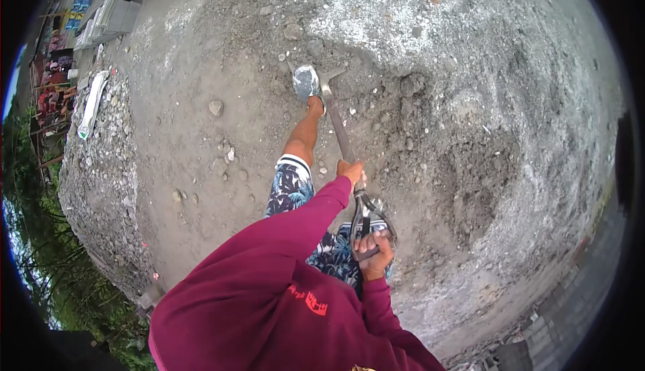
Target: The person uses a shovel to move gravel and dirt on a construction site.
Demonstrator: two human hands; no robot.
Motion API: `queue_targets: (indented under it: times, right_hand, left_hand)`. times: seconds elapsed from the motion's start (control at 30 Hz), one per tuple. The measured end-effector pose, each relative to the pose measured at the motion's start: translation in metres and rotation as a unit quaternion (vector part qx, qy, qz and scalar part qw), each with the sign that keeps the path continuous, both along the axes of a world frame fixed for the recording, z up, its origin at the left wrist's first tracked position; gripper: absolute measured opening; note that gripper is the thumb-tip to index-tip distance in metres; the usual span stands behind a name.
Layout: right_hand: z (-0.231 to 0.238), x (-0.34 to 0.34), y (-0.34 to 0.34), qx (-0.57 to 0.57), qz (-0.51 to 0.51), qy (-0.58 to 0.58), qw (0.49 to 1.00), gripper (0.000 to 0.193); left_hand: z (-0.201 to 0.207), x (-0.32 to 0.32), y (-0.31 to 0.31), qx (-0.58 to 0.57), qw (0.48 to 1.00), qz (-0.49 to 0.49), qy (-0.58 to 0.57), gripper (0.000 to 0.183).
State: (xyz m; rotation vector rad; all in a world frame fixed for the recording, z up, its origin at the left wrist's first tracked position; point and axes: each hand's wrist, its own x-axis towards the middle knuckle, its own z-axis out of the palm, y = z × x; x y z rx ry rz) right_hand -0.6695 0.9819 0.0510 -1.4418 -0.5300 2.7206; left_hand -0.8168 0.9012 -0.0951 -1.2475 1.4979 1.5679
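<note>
A maroon sleeve (269,290) fills the lower view. The right hand (373,250) has its grip clamped on the shovel (342,139) D-handle; the left hand (351,171) wraps the shaft higher up. The blade is sunk in grey gravelly ground (470,102) beside a shoe (306,82)

1. You wear a maroon long-sleeved top (269,284) with a small red print on its front.
2. Your shorts (290,188) are dark blue with a pale leaf pattern and a white striped hem.
3. Your shoe (306,82) is grey-blue.
</note>
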Motion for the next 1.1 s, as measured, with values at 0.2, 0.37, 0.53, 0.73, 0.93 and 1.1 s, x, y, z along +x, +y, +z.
queue_targets:
  times: [0.2, 0.37, 0.53, 0.73, 0.93, 1.1]
  right_hand:
    - [-0.028, 0.003, 0.016, -0.059, -0.003, -0.007, 0.998, 0.009]
    - [0.097, -0.086, -0.009, 0.0, -0.019, 0.0, 1.0, 0.01]
    - [0.009, -0.05, 0.068, 0.005, 0.033, -0.12, 0.992, 0.013]
    - [-0.093, 0.048, 0.052, 0.064, 0.05, -0.113, 0.99, 0.021]
    - [-0.002, -0.012, 0.027, 0.004, -0.048, -0.081, 0.996, 0.022]
    - [0.059, -0.107, 0.038, 0.115, 0.046, 0.007, 0.992, 0.015]
  left_hand:
    - [-0.019, -0.007, -0.001, -0.089, 0.995, 0.01, 0.042, 0.021]
    - [0.053, -0.063, -0.008, 0.029, 0.999, -0.021, 0.008, 0.02]
    - [-0.01, -0.032, 0.035, -0.103, 0.993, -0.058, -0.015, 0.026]
    - [-0.085, 0.038, 0.02, -0.043, 0.999, -0.023, -0.013, 0.028]
    - [-0.022, -0.009, 0.017, -0.07, 0.987, -0.138, 0.032, 0.028]
    - [-0.041, -0.073, -0.008, 0.086, 0.991, -0.031, 0.096, 0.021]
